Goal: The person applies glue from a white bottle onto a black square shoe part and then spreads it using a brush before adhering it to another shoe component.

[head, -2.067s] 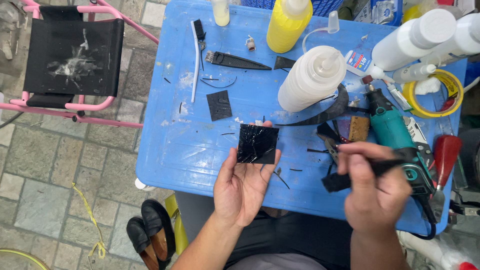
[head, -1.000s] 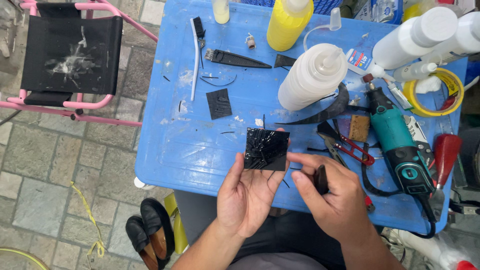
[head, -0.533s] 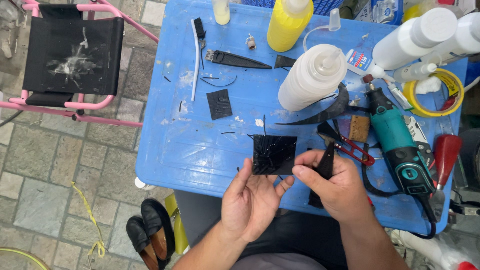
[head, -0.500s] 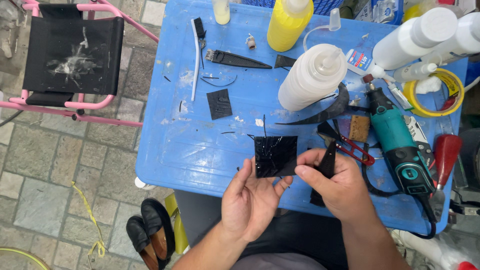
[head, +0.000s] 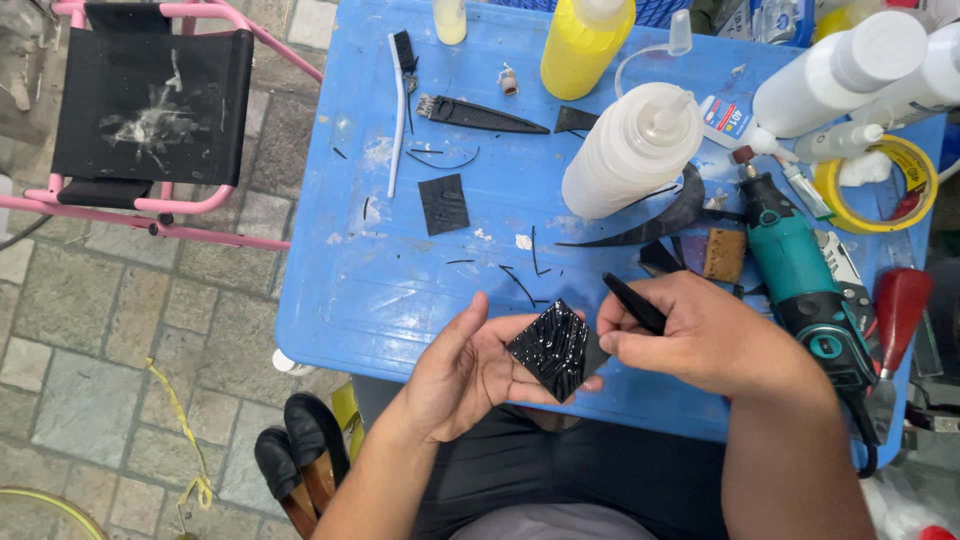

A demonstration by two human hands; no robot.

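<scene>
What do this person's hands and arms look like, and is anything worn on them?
Both the left hand and the right hand are bare: no gloves, rings or watch show. The forearms are bare too, with no sleeves in view. The fingers have short nails.

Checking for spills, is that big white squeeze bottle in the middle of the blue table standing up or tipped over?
Upright. The white squeeze bottle stands on its base on the blue table, nozzle pointing up.
</scene>
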